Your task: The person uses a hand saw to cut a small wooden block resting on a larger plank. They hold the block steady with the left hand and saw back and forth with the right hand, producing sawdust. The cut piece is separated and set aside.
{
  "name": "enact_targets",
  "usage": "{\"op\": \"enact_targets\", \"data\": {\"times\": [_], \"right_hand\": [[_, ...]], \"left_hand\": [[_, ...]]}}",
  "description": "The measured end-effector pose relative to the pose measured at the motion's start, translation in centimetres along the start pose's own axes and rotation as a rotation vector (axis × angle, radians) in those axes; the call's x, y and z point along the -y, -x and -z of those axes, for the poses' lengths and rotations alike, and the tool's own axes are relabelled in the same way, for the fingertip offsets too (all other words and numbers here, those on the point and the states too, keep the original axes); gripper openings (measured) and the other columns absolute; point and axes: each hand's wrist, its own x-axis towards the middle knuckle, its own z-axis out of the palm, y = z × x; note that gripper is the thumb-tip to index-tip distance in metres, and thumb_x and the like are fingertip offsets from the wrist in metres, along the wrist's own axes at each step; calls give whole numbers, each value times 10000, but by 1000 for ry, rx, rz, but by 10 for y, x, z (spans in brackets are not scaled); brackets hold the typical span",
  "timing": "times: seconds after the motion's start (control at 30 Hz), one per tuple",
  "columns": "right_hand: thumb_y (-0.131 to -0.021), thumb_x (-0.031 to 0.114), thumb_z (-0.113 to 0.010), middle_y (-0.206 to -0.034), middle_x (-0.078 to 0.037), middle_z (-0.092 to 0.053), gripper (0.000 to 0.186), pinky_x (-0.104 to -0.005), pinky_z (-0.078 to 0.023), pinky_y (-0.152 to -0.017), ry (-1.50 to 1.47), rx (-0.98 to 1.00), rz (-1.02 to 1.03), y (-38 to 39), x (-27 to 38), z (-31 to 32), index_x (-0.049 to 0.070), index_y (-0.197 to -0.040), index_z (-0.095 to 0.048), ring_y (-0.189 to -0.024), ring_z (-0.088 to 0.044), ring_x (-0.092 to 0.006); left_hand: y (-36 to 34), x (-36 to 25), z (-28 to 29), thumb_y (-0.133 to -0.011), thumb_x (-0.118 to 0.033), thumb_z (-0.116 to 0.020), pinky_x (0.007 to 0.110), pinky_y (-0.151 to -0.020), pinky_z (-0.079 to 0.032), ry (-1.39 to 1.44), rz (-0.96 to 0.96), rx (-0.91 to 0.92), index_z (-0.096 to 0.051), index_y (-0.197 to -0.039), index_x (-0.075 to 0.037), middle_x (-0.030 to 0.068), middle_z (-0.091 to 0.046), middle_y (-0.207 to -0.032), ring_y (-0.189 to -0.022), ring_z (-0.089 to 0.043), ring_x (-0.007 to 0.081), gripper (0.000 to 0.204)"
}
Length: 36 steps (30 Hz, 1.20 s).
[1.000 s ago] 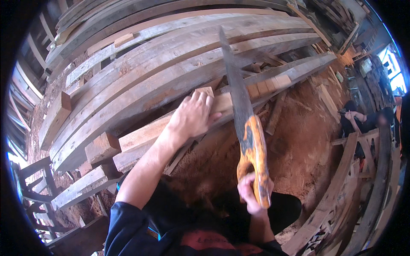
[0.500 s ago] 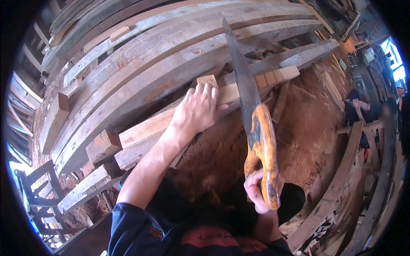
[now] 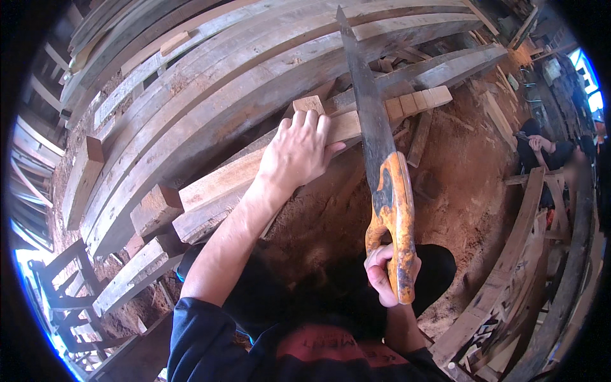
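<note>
My right hand (image 3: pixel 386 272) is closed round the yellow and black handle of a handsaw (image 3: pixel 396 213). Its long dark blade (image 3: pixel 364 89) points away from me and crosses a squared wooden beam (image 3: pixel 232 169). Several evenly spaced dark lines mark the beam's right end (image 3: pixel 417 102), just right of the blade. To the left of the blade, my left hand (image 3: pixel 296 153) presses down with fingers curled over the beam. A short wooden block (image 3: pixel 308 104) pokes out beyond its knuckles; whether the fingers grip this block too is hidden.
Long curved timbers (image 3: pixel 210 105) lie stacked beyond the beam. Reddish sawdust (image 3: pixel 439 184) covers the ground beside it. More curved planks (image 3: pixel 503 261) stand at the right, where another person (image 3: pixel 541 149) sits. A dark slatted frame (image 3: pixel 70 299) is at the lower left.
The saw and my right hand have moved a little away from me, along the blade's line across the beam. My left hand keeps its place on the wood. The whole view has shifted slightly.
</note>
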Motion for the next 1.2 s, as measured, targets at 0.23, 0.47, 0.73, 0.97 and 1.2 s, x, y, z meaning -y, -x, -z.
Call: {"op": "enact_targets", "data": {"times": [0.23,0.47,0.73,0.97,1.2], "right_hand": [[-867,66,-680,-688,-48,-522,208,-282,-429,-559,-180,81,96,-1,-40,18,33,-924,-483,-565,-496,-146],[-847,123,-757,-765,-45,-573,267,-269,-463,-573,-552,-96,48,-4,-29,12,21,-972,-545,-629,-564,-138],[-860,112,-725,-751,-51,-562,227,-261,-452,-573,-292,-182,-49,27,-14,5,11,-948,-542,-629,-552,-134],[-886,178,-707,-715,-29,-592,206,-262,-463,-564,-221,-256,-85,19,-32,11,9,-877,-590,-626,-573,-111],[-894,91,-660,-687,-9,-585,86,-239,-425,-487,-405,-146,-149,-15,-19,3,34,-892,-596,-553,-557,-113]], "left_hand": [[-8,0,-3,-912,-433,-592,420,-784,-487,-7,36,-76,-556,-1008,44,191,-560,-954,-909,-577,329,488],[-10,4,-5,-930,-455,-546,387,-768,-489,-64,41,-41,-570,-1077,26,172,-586,-976,-916,-583,290,504],[-11,3,0,-940,-463,-541,410,-801,-494,-50,76,27,-559,-1069,42,197,-583,-997,-939,-589,317,521],[-12,4,-3,-951,-412,-541,426,-794,-491,-25,-6,6,-549,-1020,43,190,-578,-957,-925,-590,337,461],[-10,1,-5,-944,-405,-547,414,-762,-487,-18,41,-1,-548,-993,40,187,-576,-931,-895,-592,326,447]]}}
